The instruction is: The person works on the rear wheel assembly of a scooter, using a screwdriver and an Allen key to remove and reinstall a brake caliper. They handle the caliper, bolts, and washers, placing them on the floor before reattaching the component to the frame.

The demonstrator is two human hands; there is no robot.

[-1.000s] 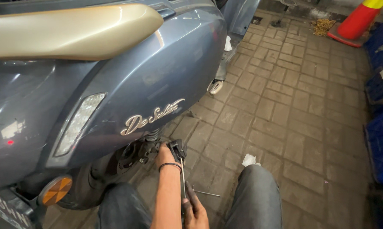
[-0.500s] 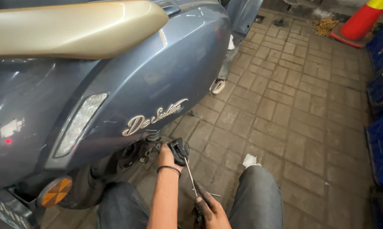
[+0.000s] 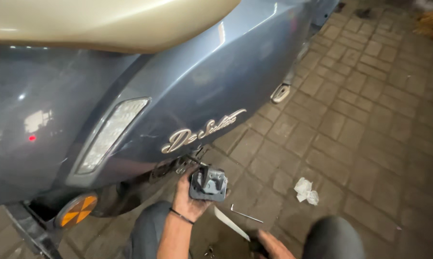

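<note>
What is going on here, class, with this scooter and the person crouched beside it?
A person crouches on the brick paving beside a blue-grey scooter. The left hand holds a dark grey metal part up under the scooter's rear side panel. The right hand, low in the picture and blurred, grips a long slim tool with a pale shaft. A small angled key and a crumpled clear wrapper lie on the paving nearby.

The scooter's side panel [image 3: 216, 81] overhangs the gap beneath it — tight room, already filled by the left hand [image 3: 190, 196] gripping a dark metal part [image 3: 208, 183]. To the right the brick floor [image 3: 370, 124] lies open — only a hex key [image 3: 246, 214] and crumpled wrapper [image 3: 305, 190] there.
</note>
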